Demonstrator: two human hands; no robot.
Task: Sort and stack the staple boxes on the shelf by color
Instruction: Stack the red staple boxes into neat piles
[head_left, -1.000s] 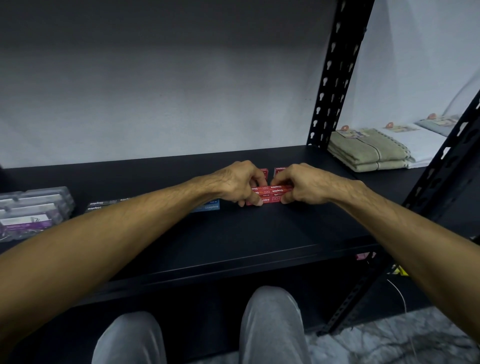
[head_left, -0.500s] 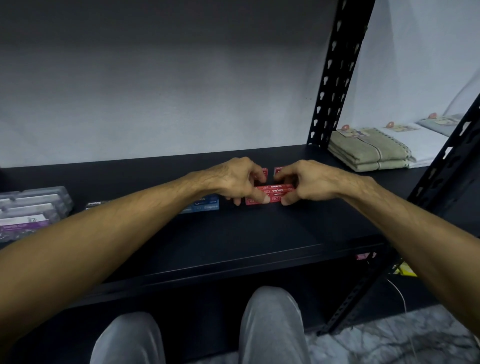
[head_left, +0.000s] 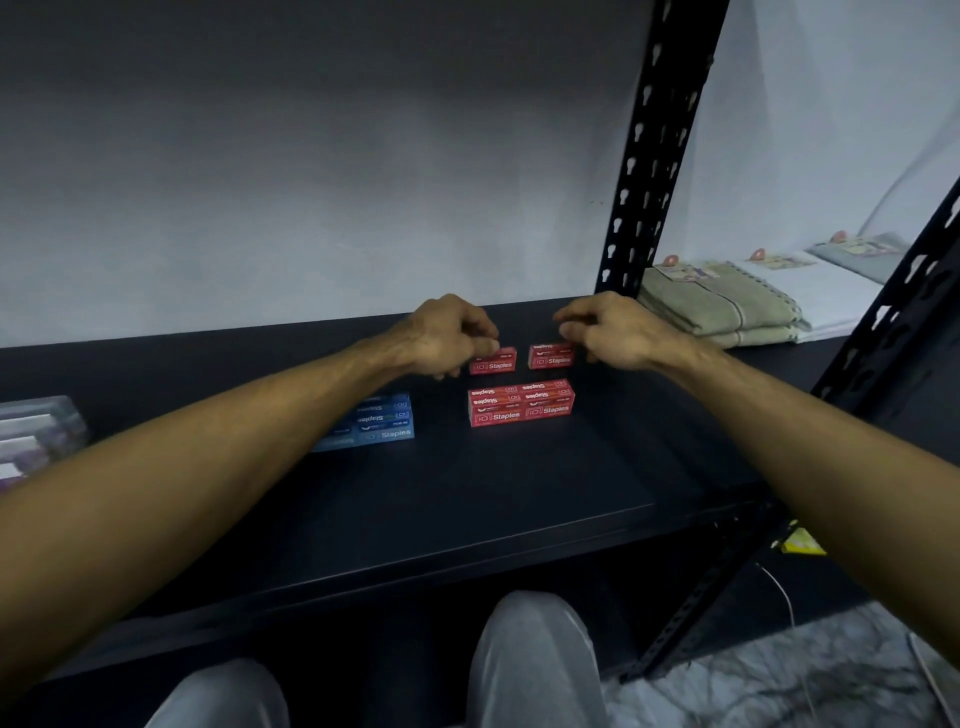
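Both hands left the red stack (head_left: 521, 402) on the black shelf (head_left: 467, 499); left grip (head_left: 451, 335) and right grip (head_left: 605, 332) curl over two single red boxes (head_left: 493, 361).

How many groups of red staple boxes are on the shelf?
3: a front stack, and behind it one box by the left hand and one by the right hand. Hands may hide more.

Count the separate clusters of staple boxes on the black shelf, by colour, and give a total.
Red cardboard staple-box clusters: 3
Blue cardboard staple-box clusters: 1
Total: 4
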